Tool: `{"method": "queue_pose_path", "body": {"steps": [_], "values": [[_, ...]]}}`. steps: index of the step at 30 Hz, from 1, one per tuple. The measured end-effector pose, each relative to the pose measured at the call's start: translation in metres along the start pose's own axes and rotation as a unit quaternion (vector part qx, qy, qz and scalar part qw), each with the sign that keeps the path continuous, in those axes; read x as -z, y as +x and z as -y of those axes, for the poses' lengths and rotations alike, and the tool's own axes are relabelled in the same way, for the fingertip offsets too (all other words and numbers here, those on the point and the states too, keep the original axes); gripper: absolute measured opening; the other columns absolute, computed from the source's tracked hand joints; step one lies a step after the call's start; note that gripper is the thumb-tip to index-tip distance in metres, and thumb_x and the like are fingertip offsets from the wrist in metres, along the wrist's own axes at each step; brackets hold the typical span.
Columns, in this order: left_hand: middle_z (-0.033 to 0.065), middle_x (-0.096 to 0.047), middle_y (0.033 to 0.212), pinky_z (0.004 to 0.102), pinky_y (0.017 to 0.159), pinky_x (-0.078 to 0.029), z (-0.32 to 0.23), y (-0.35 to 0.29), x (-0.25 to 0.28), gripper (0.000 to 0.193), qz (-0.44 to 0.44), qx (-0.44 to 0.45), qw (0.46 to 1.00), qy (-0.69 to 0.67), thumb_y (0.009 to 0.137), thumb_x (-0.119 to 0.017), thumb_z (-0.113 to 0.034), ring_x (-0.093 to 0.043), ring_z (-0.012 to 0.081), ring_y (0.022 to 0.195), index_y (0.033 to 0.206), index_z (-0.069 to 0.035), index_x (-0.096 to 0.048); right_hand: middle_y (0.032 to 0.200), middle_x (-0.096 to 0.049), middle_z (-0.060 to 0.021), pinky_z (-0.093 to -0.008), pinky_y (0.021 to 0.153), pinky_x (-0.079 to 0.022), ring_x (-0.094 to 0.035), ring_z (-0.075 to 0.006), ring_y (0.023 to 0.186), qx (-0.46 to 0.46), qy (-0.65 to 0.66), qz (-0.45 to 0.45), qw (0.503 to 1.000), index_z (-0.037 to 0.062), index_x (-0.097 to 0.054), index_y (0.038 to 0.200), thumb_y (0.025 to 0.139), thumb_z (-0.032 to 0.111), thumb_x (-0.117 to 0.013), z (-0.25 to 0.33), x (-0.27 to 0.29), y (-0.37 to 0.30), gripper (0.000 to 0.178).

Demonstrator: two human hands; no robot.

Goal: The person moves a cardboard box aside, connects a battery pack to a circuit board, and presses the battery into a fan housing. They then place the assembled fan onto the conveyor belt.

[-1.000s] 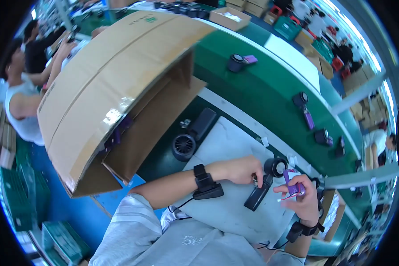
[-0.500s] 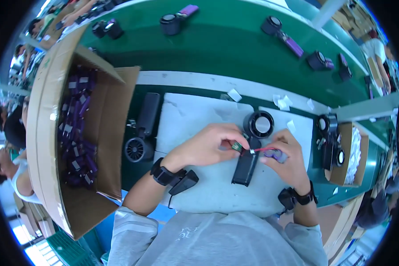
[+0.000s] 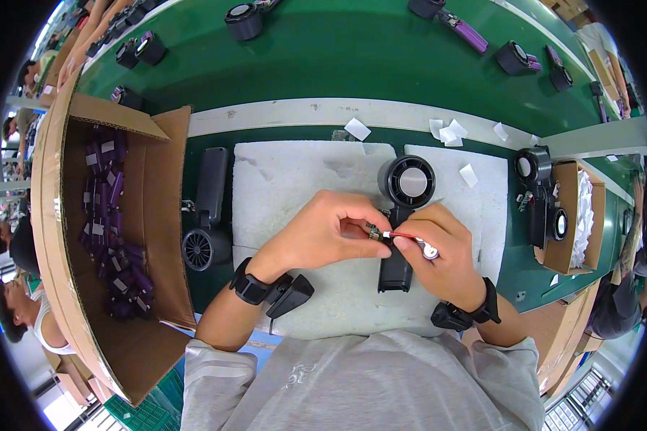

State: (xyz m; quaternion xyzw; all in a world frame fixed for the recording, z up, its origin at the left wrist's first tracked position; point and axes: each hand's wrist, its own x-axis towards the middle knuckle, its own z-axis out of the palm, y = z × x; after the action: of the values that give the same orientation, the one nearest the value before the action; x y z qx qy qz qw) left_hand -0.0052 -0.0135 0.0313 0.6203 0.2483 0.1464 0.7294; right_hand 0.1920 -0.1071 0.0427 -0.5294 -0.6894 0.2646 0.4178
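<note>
A small green circuit board [image 3: 372, 231] is pinched between the thumb and fingertips of my left hand [image 3: 331, 231]. My right hand [image 3: 442, 251] is closed around a battery [image 3: 430, 251], whose pale end shows beneath the fingers; the rest is hidden. From it a red wire [image 3: 404, 235] runs to a white plug [image 3: 387, 234] at the board's edge; I cannot tell whether the plug is fully seated. Under both hands lies a black handheld fan [image 3: 407, 182], its round head away from me and its handle [image 3: 395, 276] toward me, on a white foam pad [image 3: 316, 287].
On the left stands a cardboard box [image 3: 167, 215] of purple batteries [image 3: 115, 223], beside another black fan [image 3: 207, 248]. Fan parts [image 3: 535, 172] and a small carton [image 3: 589, 215] are at the right. Several fans with purple batteries [image 3: 461, 32] lie on the green bench behind a pale rail [image 3: 280, 115].
My right hand has moved left, bringing the plug against the circuit board. The fingers of both hands are now close together. The whole view has shifted slightly.
</note>
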Motion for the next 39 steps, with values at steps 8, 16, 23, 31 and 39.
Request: {"method": "queue_pose_path", "body": {"steps": [8,16,23,31,39], "values": [[0.0071,-0.065,0.081,0.0249,0.068,-0.052,0.002,0.002,-0.004,0.010,-0.021,-0.011,0.998,-0.059,0.080,-0.073,0.005,-0.064,0.0133,0.075,0.088,0.001,-0.070,0.082,-0.060,-0.0095,-0.0306,0.057,-0.047,-0.059,-0.0215,0.066,0.016,-0.086,-0.029,0.996,0.0030,-0.070,0.089,0.077,0.003,-0.073,0.005,0.000,-0.002,0.012],[0.0073,-0.067,0.091,0.0251,0.075,-0.054,0.009,0.002,-0.006,0.018,-0.031,0.010,0.996,-0.086,0.081,-0.070,0.008,-0.065,0.0129,0.082,0.098,0.002,-0.069,0.081,-0.059,-0.0085,-0.0278,0.051,-0.045,-0.058,-0.0182,0.062,-0.018,-0.074,-0.017,0.997,0.0033,-0.072,0.087,0.074,0.001,-0.075,-0.002,-0.006,-0.007,0.013],[0.0062,-0.065,0.099,0.0267,0.082,-0.055,-0.005,0.002,0.000,0.029,0.001,0.060,0.994,-0.092,0.079,-0.070,0.012,-0.065,0.0141,0.093,0.105,0.002,-0.066,0.081,-0.058,-0.0079,-0.0270,0.051,-0.045,-0.058,-0.0173,0.061,-0.009,-0.027,-0.010,1.000,0.0026,-0.072,0.087,0.073,-0.002,-0.075,-0.005,-0.004,-0.008,0.015],[0.0037,-0.065,0.100,0.0257,0.084,-0.054,0.002,0.003,0.003,0.032,0.005,0.061,0.989,-0.136,0.079,-0.070,0.010,-0.064,0.0111,0.092,0.107,-0.002,-0.061,0.082,-0.059,-0.0082,-0.0274,0.051,-0.045,-0.058,-0.0168,0.061,-0.020,-0.039,0.010,0.999,0.0028,-0.072,0.087,0.072,-0.002,-0.076,-0.003,-0.003,-0.008,0.015],[0.0037,-0.066,0.098,0.0271,0.084,-0.054,0.003,0.003,0.002,0.032,-0.013,0.046,0.991,-0.121,0.077,-0.071,0.011,-0.064,0.0118,0.091,0.105,-0.002,-0.062,0.082,-0.060,-0.0079,-0.0285,0.051,-0.046,-0.059,-0.0184,0.062,0.012,-0.079,0.028,0.996,0.0028,-0.071,0.085,0.070,-0.002,-0.075,-0.004,-0.002,-0.008,0.016]]}}
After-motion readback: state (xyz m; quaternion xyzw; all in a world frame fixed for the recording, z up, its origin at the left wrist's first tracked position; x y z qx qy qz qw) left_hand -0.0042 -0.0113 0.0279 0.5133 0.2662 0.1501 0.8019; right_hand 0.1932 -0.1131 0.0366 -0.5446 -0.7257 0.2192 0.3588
